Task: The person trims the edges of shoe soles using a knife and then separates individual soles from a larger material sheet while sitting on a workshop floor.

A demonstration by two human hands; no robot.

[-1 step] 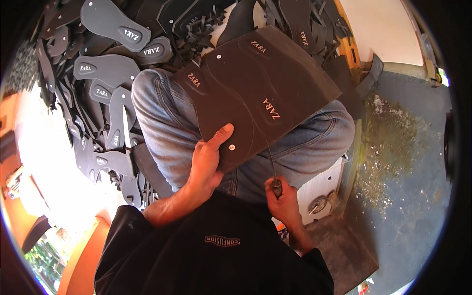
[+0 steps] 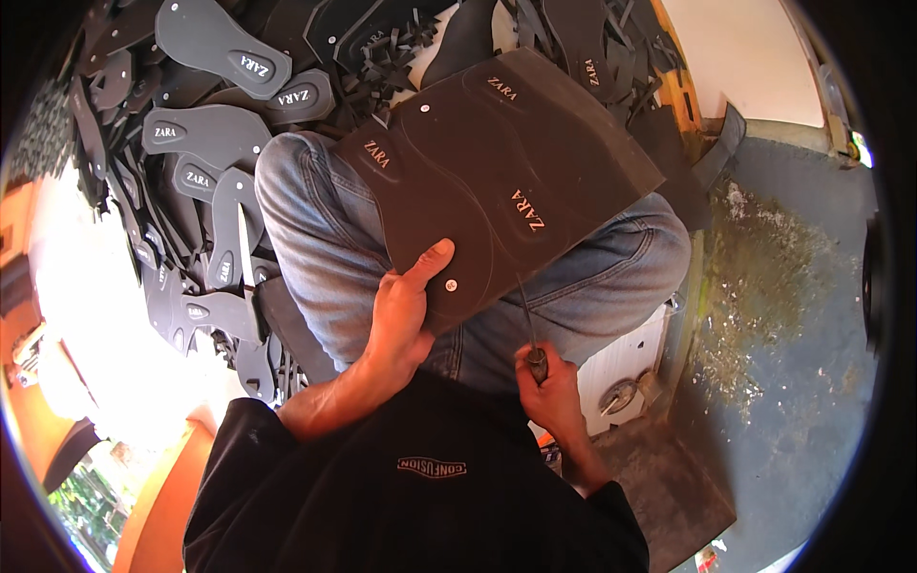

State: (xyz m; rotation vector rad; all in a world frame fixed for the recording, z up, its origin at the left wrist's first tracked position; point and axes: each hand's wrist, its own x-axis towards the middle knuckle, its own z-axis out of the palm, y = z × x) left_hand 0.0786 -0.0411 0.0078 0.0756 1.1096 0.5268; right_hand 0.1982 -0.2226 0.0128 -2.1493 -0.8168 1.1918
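Observation:
A large dark rubber sheet (image 2: 497,172), pressed with sole outlines and pale lettering, lies tilted across my knees in blue jeans (image 2: 315,248). My left hand (image 2: 406,320) grips its near edge, thumb on top beside a small pale dot. My right hand (image 2: 552,387) is closed around the handle of a thin-bladed knife (image 2: 527,320). The blade points up and meets the sheet's lower edge near my right knee.
Several dark sole-shaped cutouts (image 2: 205,129) are piled on the left, with offcut scraps (image 2: 401,48) at the top. A white box (image 2: 621,363) stands under my right knee. Stained grey concrete floor (image 2: 793,315) spreads to the right. An orange surface (image 2: 162,497) is at the lower left.

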